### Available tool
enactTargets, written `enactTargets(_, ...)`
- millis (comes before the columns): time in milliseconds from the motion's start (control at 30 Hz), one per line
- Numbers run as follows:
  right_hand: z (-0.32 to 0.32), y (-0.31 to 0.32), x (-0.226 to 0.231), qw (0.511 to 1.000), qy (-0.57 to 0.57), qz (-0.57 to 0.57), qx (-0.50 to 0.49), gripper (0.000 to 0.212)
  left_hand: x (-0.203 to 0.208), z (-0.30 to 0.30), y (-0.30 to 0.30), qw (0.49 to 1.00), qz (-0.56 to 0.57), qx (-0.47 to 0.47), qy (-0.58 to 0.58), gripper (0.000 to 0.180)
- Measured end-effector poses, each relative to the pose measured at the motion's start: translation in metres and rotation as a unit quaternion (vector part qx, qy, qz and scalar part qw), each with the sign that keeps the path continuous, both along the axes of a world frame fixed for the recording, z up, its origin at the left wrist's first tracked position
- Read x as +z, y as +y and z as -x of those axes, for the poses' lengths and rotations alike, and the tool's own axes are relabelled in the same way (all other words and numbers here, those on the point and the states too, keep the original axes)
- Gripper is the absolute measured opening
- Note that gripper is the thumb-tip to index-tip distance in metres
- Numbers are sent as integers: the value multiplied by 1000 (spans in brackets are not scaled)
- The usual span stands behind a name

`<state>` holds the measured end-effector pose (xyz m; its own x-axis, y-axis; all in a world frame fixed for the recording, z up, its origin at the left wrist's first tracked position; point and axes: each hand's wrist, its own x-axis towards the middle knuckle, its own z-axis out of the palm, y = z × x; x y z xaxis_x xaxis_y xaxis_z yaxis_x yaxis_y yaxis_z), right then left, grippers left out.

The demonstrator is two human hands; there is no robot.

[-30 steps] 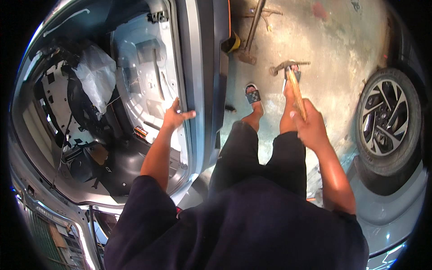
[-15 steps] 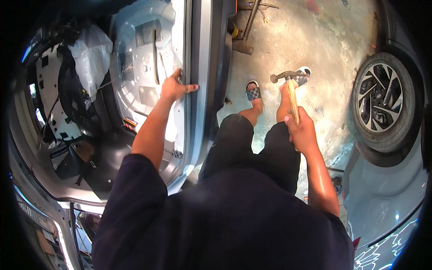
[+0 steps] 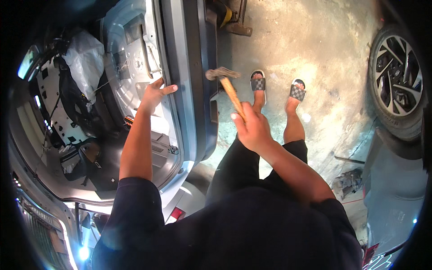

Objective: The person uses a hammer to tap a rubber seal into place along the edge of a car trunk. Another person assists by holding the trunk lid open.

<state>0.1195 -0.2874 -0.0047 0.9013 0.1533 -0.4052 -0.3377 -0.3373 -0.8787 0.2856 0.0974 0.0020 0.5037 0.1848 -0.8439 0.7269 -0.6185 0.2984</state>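
Here's the grey car body point(image 3: 183, 67), its big opening facing us, and the left hand point(image 3: 153, 95) is right on the edge of it! Thumb stuck out across the frame toward the outer side, the other fingers bent over the inner side, their tips partly hidden. A thin metal piece point(image 3: 155, 71) pokes out just beyond those fingers; whether they're pinching it, I cannot tell.

Now the right hand point(image 3: 254, 128), off to the right of the car body, and that's a proper grip: fingers wrapped around the wooden handle of a hammer point(image 3: 232, 96), thumb laid along it. The hammer is raised at a slant just right of the car body, metal head up and leaning toward it, the near end of the head overlapping its dark outer edge in this view. Touching or apart? Can't tell from here.

Inside the car body, whitish plastic sheeting point(image 3: 85, 60) hangs in a crumpled bunch, and a small orange-and-black item point(image 3: 129, 120) sits close behind the left forearm. Down on the concrete floor point(image 3: 330, 58), right of the car body, a heavy long-handled tool point(image 3: 238, 29) lies near its far end. Two feet in checkered slides point(image 3: 297, 91) stand to the right of the car body too, and well across the floor from it there's a second car's wheel point(image 3: 398, 72), dark tyre, bright spokes.
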Motion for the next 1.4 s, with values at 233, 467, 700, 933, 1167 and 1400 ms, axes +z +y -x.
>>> enactTargets(233,-10,106,16,966,-96,-170,-172,27,10,42,-23,997,28,-56,-37,129)
enactTargets(467,-10,189,-29,991,-44,-53,-115,24,10,37,-16,994,17,-106,-26,129)
enactTargets(700,11,207,-32,992,-17,-57,-111,23,0,34,3,986,-25,-164,-24,154)
enactTargets(933,15,210,-26,992,-8,-30,-125,23,9,28,-10,990,9,-142,-7,163)
enactTargets(1167,-52,194,-21,987,-47,-35,-147,28,-15,42,15,988,25,-138,-65,163)
enactTargets(1400,-83,170,-11,991,-87,27,-99,29,-1,34,-7,981,-1,-160,-112,162)
